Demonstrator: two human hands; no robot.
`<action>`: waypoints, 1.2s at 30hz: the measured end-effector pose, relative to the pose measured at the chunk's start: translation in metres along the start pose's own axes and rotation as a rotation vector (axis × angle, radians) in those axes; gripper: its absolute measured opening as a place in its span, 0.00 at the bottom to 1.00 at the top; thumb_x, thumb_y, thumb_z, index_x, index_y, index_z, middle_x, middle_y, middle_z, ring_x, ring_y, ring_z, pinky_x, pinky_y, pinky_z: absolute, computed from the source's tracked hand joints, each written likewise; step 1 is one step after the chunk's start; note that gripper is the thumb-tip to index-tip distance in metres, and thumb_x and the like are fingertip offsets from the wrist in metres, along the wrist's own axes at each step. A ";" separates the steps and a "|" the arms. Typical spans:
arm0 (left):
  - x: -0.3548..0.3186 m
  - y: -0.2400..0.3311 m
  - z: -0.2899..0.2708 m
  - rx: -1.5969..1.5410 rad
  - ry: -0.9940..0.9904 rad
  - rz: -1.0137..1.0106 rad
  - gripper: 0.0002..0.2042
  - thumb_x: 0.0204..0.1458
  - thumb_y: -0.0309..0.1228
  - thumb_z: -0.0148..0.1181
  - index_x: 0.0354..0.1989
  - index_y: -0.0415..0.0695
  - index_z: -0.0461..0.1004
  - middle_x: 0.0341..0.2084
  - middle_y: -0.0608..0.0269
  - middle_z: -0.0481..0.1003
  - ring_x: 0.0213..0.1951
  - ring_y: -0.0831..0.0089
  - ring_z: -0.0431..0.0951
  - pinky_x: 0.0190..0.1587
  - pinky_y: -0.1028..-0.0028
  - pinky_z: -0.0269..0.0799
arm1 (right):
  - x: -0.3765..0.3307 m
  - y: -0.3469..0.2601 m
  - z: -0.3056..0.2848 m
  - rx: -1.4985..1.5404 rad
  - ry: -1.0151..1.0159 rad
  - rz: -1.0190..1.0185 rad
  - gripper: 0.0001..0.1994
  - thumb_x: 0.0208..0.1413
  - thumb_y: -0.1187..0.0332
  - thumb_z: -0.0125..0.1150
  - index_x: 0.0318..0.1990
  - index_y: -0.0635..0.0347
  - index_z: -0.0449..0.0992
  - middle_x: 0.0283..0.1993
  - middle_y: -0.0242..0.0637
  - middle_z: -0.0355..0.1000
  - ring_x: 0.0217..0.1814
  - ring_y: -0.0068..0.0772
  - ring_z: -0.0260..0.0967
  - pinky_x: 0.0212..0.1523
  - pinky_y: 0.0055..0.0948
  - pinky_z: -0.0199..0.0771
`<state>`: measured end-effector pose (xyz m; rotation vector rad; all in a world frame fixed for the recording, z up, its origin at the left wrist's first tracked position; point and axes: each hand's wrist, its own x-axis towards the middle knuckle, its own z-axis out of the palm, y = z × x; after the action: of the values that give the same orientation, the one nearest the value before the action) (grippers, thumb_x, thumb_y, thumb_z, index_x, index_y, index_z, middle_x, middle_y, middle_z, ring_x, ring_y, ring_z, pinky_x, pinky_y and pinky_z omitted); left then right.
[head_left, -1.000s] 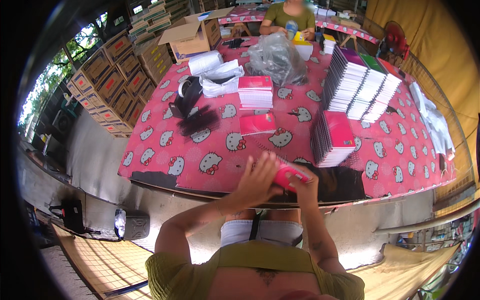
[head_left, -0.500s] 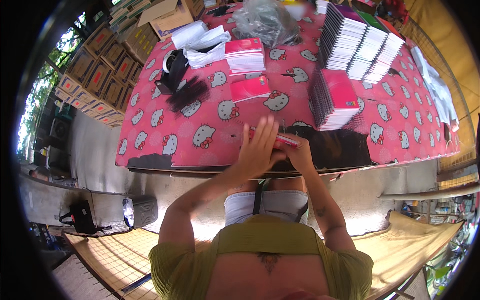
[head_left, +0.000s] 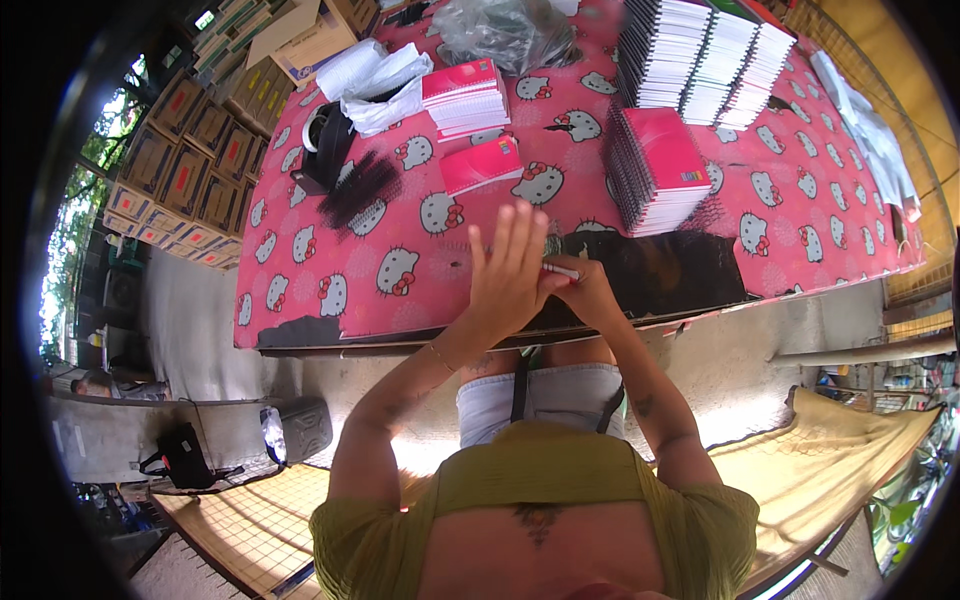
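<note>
Near the table's front edge, my right hand point(head_left: 588, 293) grips a small notebook point(head_left: 562, 271), seen mostly edge-on. My left hand point(head_left: 507, 272) is beside it, fingers stretched up and spread, its palm side hiding much of the notebook. Just beyond my fingers lies a thin pile of pink notebooks point(head_left: 482, 166). Behind that stands a taller pink stack point(head_left: 466, 97). To the right is a stack of pink spiral-bound notebooks point(head_left: 664, 160). Left of the piles rests a heap of black binding coils point(head_left: 362, 190).
A black tape dispenser point(head_left: 324, 150) and white plastic point(head_left: 392, 90) sit at the table's left. Clear bags point(head_left: 505, 35) lie at the back. Tall rows of spiral notebooks point(head_left: 700, 65) stand back right. Cartons point(head_left: 190, 165) are piled beyond the left edge.
My left hand has tilted more upright, its fingers higher. The notebook in my right hand has turned, showing less of its pink cover. The whole view has shifted slightly.
</note>
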<state>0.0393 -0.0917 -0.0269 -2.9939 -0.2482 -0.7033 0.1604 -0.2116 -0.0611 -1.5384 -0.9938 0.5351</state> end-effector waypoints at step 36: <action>0.018 -0.005 -0.019 -0.497 0.060 0.033 0.12 0.51 0.30 0.66 0.43 0.45 0.76 0.31 0.60 0.77 0.39 0.60 0.78 0.56 0.57 0.67 | 0.011 -0.029 -0.063 -0.110 -0.073 -0.265 0.05 0.47 0.80 0.66 0.30 0.66 0.75 0.28 0.37 0.73 0.29 0.27 0.73 0.33 0.28 0.73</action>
<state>0.0459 -0.0862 -0.0015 -3.4179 -0.0198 -0.9767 0.2075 -0.2396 -0.0166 -1.4620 -1.2789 0.3566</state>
